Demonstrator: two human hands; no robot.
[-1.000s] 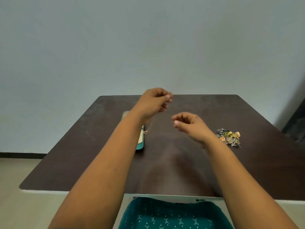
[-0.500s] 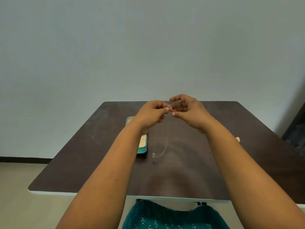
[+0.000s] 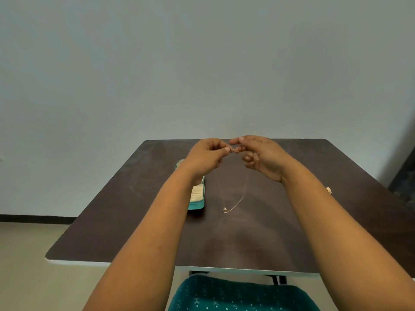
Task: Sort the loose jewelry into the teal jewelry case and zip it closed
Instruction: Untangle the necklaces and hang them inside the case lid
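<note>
The left forearm hides much of the open teal jewelry case [image 3: 197, 202] on the dark table [image 3: 125, 198]. Both hands are raised: left hand [image 3: 205, 159] and right hand [image 3: 261, 157] pinch, seemingly, the ends of a thin necklace [image 3: 226, 208] hanging between them, right of the case.

Both forearms bare, no sleeves; left hand [image 3: 207, 159] and right hand [image 3: 261, 157] ringless. Lap: teal garment [image 3: 238, 296] with small pale pattern.

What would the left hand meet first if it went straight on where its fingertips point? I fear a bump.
Probably the right hand: the left hand points rightward at its fingertips, nearly touching already, though depth is unclear.
</note>
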